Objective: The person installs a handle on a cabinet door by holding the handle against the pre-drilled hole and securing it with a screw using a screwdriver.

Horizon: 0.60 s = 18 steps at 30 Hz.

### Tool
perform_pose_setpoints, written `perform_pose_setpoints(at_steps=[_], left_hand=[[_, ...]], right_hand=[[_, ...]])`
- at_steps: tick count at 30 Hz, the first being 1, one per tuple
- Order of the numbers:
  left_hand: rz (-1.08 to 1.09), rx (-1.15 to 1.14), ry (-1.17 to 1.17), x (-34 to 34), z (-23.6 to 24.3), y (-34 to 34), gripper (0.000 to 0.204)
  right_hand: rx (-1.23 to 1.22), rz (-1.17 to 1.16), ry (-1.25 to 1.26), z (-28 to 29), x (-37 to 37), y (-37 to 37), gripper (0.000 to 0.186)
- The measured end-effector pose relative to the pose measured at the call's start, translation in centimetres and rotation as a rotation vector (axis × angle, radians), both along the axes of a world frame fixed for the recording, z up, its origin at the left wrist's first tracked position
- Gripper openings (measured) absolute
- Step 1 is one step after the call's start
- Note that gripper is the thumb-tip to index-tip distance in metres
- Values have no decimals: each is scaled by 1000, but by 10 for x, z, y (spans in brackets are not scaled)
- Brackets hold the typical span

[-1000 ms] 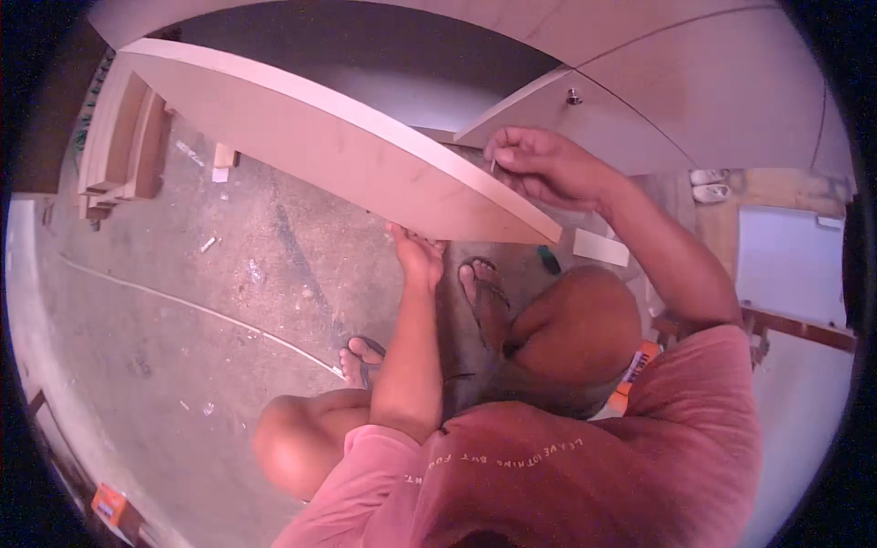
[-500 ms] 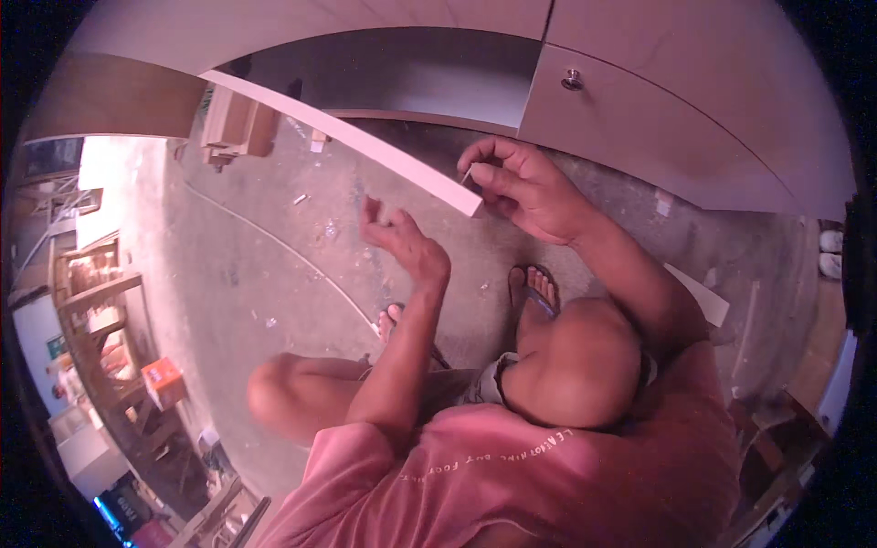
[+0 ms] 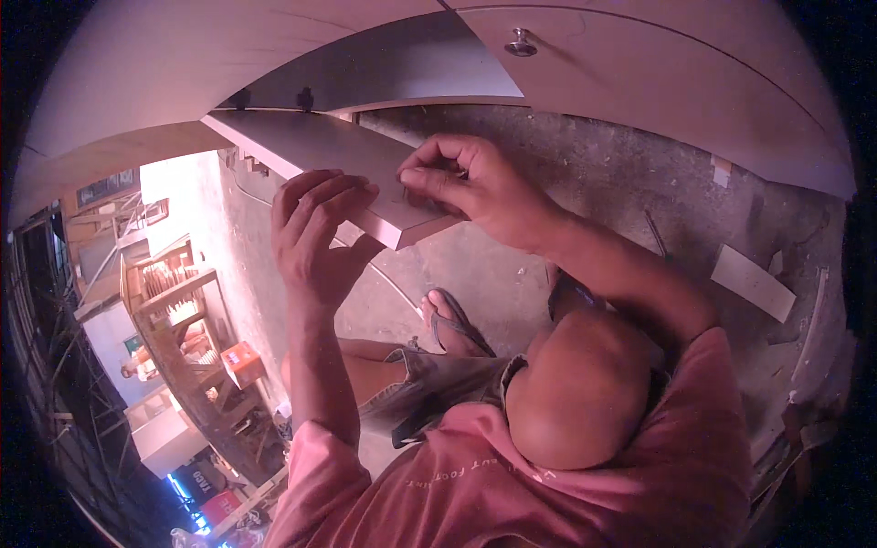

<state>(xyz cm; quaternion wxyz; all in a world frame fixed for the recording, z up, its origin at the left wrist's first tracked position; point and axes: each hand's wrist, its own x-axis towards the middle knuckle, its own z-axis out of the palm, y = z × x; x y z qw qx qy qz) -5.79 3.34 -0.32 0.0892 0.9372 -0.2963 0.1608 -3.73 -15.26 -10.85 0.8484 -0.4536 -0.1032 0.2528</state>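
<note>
A flat pale wooden board [image 3: 311,146] juts toward me from under a cabinet, its near end at chest height. My left hand [image 3: 315,228] reaches up from below and curls its fingers over the board's near edge, holding it. My right hand [image 3: 475,187] is on the board's end corner, thumb and fingertips pinched together on its top face. Whether something small sits between those fingertips cannot be told.
A pale cabinet door with a round metal knob [image 3: 521,41] arcs overhead. I squat on a concrete floor [image 3: 639,183], my sandalled foot [image 3: 452,320] below the board. A wood offcut [image 3: 754,283] lies right. Wooden furniture frames [image 3: 183,301] and an orange box [image 3: 242,361] stand left.
My left hand, open below the board before, now grips the board's near edge. My right hand has stayed pinched at the board's end. The view has swung left and nearer.
</note>
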Motion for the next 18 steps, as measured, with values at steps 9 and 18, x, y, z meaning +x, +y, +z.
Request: perform_pose_setpoints(at_steps=[9, 18], left_hand=[[-9, 28, -3, 2, 0, 2, 51], [-29, 37, -2, 4, 3, 1, 51]], right_hand=[[-151, -115, -176, 5, 1, 1, 19], [-163, -156, -188, 3, -1, 2, 18]])
